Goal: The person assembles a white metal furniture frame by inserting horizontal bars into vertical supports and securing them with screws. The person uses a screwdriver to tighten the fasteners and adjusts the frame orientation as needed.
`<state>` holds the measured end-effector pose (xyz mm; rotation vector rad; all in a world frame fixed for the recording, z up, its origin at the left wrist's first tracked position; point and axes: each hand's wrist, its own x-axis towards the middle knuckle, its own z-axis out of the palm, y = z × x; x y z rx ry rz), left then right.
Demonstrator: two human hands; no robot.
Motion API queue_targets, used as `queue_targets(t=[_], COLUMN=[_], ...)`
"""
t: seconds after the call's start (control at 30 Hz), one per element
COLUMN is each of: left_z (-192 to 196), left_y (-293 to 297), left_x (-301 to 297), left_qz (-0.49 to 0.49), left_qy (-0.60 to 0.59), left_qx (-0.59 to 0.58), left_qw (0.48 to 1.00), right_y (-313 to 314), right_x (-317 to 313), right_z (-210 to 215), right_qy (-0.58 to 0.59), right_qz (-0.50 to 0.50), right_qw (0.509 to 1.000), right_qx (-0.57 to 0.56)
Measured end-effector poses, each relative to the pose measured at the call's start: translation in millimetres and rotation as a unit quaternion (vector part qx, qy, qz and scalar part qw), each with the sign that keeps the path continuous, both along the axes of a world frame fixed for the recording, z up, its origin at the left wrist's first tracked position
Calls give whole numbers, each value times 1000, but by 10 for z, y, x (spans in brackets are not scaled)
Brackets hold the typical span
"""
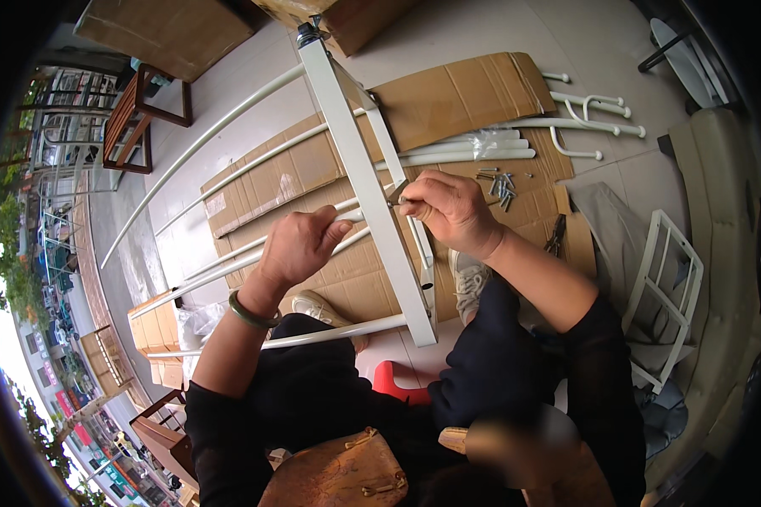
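In front of me stands a white metal frame, with a flat white beam (365, 186) running from far to near. Long white tubes (203, 182) extend from it to the left, and a black caster (309, 32) sits at its far end. My left hand (300, 245) is closed round one of the tubes, close to the beam. On the beam's right side, my right hand (450, 211) pinches a small screw at the beam's edge, mostly covered by the fingertips. A dark bangle (254, 313) circles my left wrist.
Flattened cardboard (465, 84) lies under the frame. On it are loose screws (506, 188), wrapped white tubes (482, 152) and dark pliers (556, 235). Hooked white tubes (592, 127) lie far right. A small white frame (668, 296) leans by a sofa (719, 228). A red stool (393, 382) is below me.
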<state>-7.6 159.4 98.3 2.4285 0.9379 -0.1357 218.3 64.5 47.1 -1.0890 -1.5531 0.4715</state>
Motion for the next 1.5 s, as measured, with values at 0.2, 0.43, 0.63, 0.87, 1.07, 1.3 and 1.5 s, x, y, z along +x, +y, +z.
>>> queue_targets(t=[0.2, 0.43, 0.63, 0.87, 1.07, 1.3, 1.5], left_z=[7, 0, -16, 2, 6, 20, 10], left_y=[3, 6, 18, 1, 3, -6, 5], left_x=[5, 19, 42, 55, 67, 63, 54], left_qz=[1, -1, -11, -8, -7, 5, -5], left_qy=[4, -12, -1, -2, 4, 10, 12], left_qx=[-2, -2, 15, 17, 12, 3, 10], left_qw=[1000, 1000, 1000, 1000, 1000, 1000, 1000], right_y=[38, -48, -108, 45, 97, 160, 108], right_x=[-15, -162, 3, 49, 93, 121, 36], right_z=[-130, -247, -45, 45, 95, 149, 138], right_qy=[70, 150, 299, 342, 391, 363, 287], right_qz=[0, -11, -3, 23, 49, 57, 32], right_qw=[995, 976, 918, 869, 809, 797, 878], right_qx=[-68, -160, -260, -357, -436, -480, -383])
